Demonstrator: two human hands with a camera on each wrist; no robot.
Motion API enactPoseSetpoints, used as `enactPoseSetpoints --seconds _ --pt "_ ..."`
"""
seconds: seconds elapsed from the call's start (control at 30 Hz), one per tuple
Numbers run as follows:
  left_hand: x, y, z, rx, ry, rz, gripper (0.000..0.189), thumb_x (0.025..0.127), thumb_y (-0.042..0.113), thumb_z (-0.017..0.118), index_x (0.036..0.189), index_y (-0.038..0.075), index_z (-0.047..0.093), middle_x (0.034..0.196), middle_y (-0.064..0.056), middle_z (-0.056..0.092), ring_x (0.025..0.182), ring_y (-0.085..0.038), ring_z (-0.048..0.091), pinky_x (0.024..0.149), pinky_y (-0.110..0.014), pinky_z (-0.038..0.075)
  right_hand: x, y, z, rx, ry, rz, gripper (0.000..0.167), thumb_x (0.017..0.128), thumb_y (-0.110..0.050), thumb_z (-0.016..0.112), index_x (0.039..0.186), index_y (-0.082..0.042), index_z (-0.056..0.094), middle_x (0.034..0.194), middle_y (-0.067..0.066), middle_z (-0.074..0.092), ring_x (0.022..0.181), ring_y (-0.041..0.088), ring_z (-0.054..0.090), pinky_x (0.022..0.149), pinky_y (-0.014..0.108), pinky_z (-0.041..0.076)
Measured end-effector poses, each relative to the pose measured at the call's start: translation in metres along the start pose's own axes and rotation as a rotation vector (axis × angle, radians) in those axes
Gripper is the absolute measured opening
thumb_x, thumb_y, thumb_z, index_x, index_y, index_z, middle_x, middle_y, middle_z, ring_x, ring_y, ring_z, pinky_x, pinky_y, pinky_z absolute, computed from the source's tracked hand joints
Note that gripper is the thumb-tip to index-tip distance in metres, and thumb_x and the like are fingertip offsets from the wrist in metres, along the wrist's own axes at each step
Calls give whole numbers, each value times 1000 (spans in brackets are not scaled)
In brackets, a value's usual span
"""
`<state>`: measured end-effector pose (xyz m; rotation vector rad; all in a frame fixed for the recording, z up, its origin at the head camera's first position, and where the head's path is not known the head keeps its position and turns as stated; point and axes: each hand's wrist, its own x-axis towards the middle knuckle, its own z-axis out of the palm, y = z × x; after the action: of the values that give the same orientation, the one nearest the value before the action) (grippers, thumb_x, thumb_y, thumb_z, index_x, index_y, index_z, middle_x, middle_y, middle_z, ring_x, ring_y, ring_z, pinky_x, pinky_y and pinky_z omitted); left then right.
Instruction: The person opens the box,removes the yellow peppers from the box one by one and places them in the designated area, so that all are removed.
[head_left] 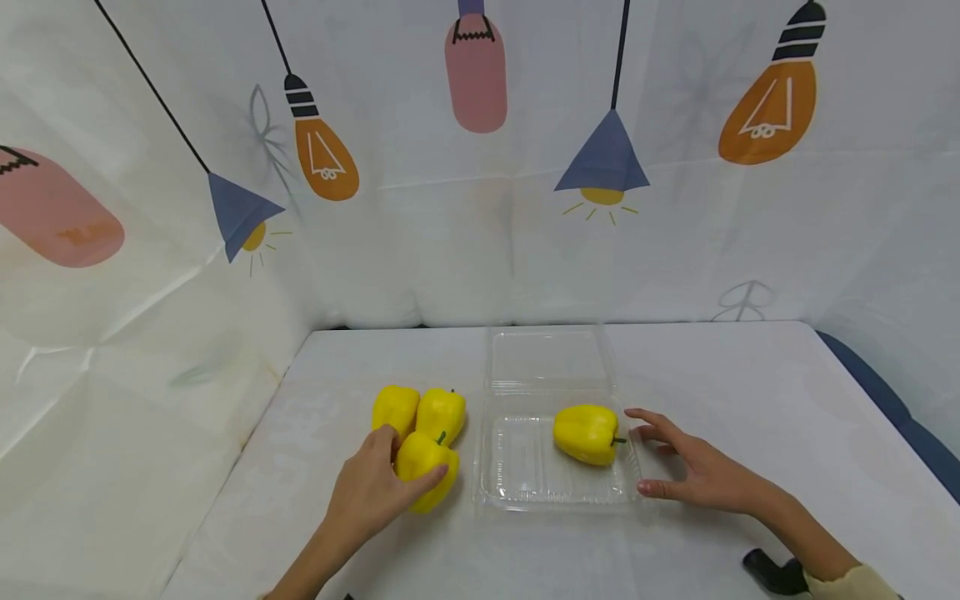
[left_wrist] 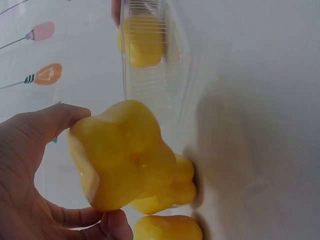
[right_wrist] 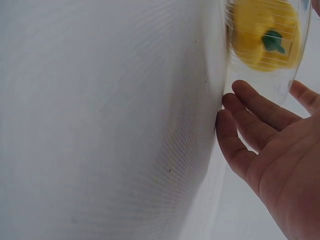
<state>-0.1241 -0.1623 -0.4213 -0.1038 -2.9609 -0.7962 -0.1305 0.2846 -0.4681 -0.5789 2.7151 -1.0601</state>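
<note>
A yellow bell pepper (head_left: 426, 468) with a short green stem is gripped between the thumb and fingers of my left hand (head_left: 367, 490). In the left wrist view this pepper (left_wrist: 120, 155) shows its lobed bottom, with the thumb on one side and fingertips on the other. Right behind it, two more yellow bell peppers (head_left: 395, 408) stand side by side on the table. A clear plastic clamshell box (head_left: 513, 467) lies with its lid folded back, and one yellow pepper (head_left: 585, 435) rests on its side within. My right hand (head_left: 705, 473) is spread loosely at the box's right edge, fingertips close to the wall.
The white table (head_left: 300, 467) runs back to a pale curtain (head_left: 450, 242) printed with lamps and bulbs. A black curved object (head_left: 776, 573) lies by the right forearm. Something dark blue (head_left: 877, 383) stands beyond the table's right edge.
</note>
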Motion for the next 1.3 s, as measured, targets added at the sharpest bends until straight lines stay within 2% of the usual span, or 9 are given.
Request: enactPoseSetpoints --seconds 0.37,0.6,0.97,1.3 --pt "-3 -1 -3 35 -33 -20 72 70 70 74 96 9 48 81 -3 46 64 -16 44 57 -30 36 1 -1 -1 2 -8 8 89 84 -45 77 153 -29 23 139 15 52 120 40 53 89 62 46" --pt "-4 -1 1 18 -32 -53 75 70 70 75 99 7 48 84 -5 48 66 -18 46 58 -31 37 2 0 -1 6 -7 4 89 84 -45 76 153 -30 23 139 14 52 121 40 52 89 63 46" --pt "-6 2 12 16 -46 -97 91 72 74 70 123 1 50 107 -16 56 77 -22 55 69 -39 47 0 -1 -2 12 -12 11 89 84 -44 77 153 -28 24 139 15 52 121 40 52 89 63 45" --pt "-6 3 20 -11 -50 -89 87 73 75 68 120 4 50 111 -15 54 77 -22 54 68 -37 47 -1 -2 -1 8 -5 2 89 84 -44 77 153 -29 24 139 14 52 121 40 52 89 64 45"
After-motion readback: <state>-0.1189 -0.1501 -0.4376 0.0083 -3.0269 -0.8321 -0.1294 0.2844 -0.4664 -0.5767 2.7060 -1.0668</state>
